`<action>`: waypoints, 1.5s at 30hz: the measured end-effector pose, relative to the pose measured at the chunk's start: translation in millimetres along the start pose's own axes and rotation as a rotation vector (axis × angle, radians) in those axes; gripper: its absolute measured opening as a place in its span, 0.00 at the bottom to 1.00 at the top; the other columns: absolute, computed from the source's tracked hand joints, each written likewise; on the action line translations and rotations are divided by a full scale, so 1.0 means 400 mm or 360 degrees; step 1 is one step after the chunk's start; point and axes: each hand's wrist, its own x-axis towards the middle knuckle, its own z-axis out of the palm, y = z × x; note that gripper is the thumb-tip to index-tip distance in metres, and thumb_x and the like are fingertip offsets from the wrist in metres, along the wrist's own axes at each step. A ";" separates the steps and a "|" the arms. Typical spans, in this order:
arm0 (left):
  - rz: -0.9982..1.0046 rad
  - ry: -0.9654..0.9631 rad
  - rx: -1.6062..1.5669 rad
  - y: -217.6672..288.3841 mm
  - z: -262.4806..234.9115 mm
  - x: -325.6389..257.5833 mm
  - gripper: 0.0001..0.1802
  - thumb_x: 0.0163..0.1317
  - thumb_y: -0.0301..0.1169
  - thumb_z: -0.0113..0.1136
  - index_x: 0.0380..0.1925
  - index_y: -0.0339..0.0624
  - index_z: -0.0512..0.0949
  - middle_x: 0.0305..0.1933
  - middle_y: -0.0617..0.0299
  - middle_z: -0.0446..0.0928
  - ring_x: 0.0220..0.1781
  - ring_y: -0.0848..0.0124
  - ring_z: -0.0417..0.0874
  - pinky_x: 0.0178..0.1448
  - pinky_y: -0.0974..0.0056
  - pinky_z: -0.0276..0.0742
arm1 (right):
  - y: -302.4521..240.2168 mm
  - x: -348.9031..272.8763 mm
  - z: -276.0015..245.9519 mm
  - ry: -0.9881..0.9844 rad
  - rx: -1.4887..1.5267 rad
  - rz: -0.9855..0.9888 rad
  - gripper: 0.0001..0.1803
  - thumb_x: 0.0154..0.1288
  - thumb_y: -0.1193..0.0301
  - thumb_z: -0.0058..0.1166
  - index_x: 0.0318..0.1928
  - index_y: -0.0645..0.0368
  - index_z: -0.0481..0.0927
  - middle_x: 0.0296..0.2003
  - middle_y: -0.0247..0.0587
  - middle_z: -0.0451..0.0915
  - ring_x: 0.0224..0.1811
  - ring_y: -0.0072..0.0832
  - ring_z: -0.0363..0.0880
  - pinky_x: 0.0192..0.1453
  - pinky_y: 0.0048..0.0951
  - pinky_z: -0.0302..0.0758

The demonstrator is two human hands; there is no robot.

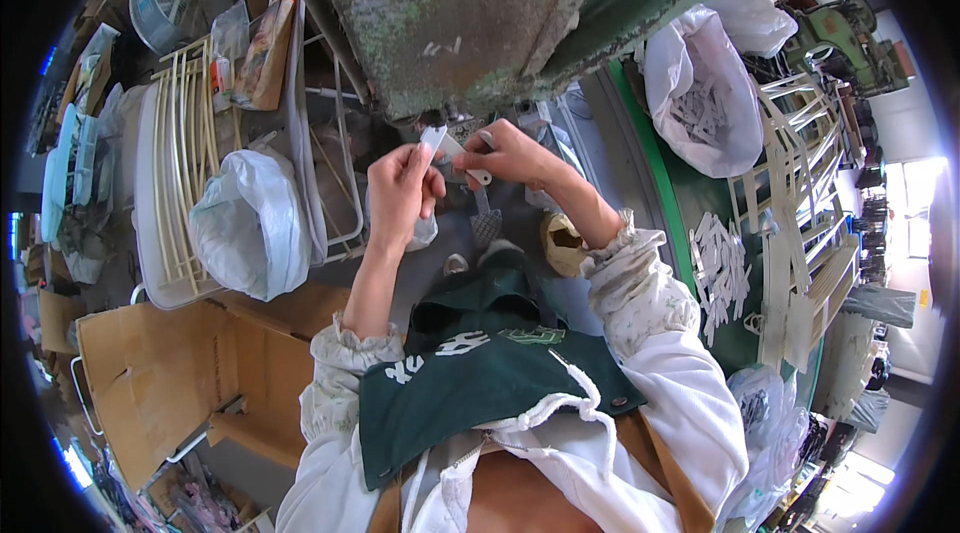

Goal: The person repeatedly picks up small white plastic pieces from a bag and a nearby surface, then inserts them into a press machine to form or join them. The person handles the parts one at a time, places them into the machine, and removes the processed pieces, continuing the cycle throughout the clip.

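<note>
My left hand pinches a small flat white strip between thumb and fingers, its end pointing up toward the machine. Close beside it, my right hand is closed on another flat pale strip with a rounded end and a small hole. The two strips nearly meet or overlap; whether they touch I cannot tell. Both hands are just below the lower front of a large worn green machine. Its working parts behind my fingers are mostly hidden.
A foot pedal is on the floor below my hands. To the right, a green-edged bench carries a white sack of strips, a loose pile of strips and stacked slats. At left are a white bag and a cardboard box.
</note>
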 end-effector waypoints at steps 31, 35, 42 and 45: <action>-0.0149 -0.0171 -0.0207 0.011 -0.091 -0.065 0.27 0.70 0.47 0.42 0.53 0.33 0.72 0.37 0.45 0.82 0.14 0.75 0.75 0.15 0.77 0.61 | -0.031 -0.147 -0.036 0.0455 0.0577 0.0156 0.13 0.66 0.64 0.52 0.37 0.61 0.83 0.21 0.29 0.77 0.17 0.13 0.65 0.20 0.16 0.57; -0.0215 -0.0244 -0.0251 -0.075 -0.113 -0.081 0.25 0.69 0.45 0.44 0.51 0.33 0.74 0.38 0.47 0.82 0.15 0.76 0.75 0.15 0.79 0.60 | 0.069 -0.295 -0.328 0.1396 0.0860 -0.0010 0.19 0.68 0.58 0.49 0.39 0.62 0.82 0.23 0.32 0.77 0.16 0.13 0.62 0.19 0.17 0.58; -0.0204 -0.0485 -0.0206 -0.101 0.093 -0.042 0.16 0.67 0.33 0.52 0.47 0.32 0.77 0.36 0.56 0.80 0.18 0.81 0.71 0.19 0.77 0.60 | 0.197 -0.211 -0.303 0.1029 0.1295 -0.0049 0.26 0.71 0.52 0.42 0.45 0.66 0.76 0.35 0.42 0.77 0.26 0.19 0.69 0.29 0.20 0.70; -0.0161 -0.0379 -0.0257 -0.126 0.176 -0.015 0.13 0.66 0.33 0.55 0.42 0.34 0.78 0.35 0.61 0.80 0.19 0.81 0.71 0.19 0.77 0.59 | 0.120 -0.110 -0.049 0.0625 0.1387 0.0158 0.25 0.73 0.51 0.37 0.41 0.63 0.75 0.36 0.41 0.78 0.34 0.25 0.74 0.41 0.27 0.74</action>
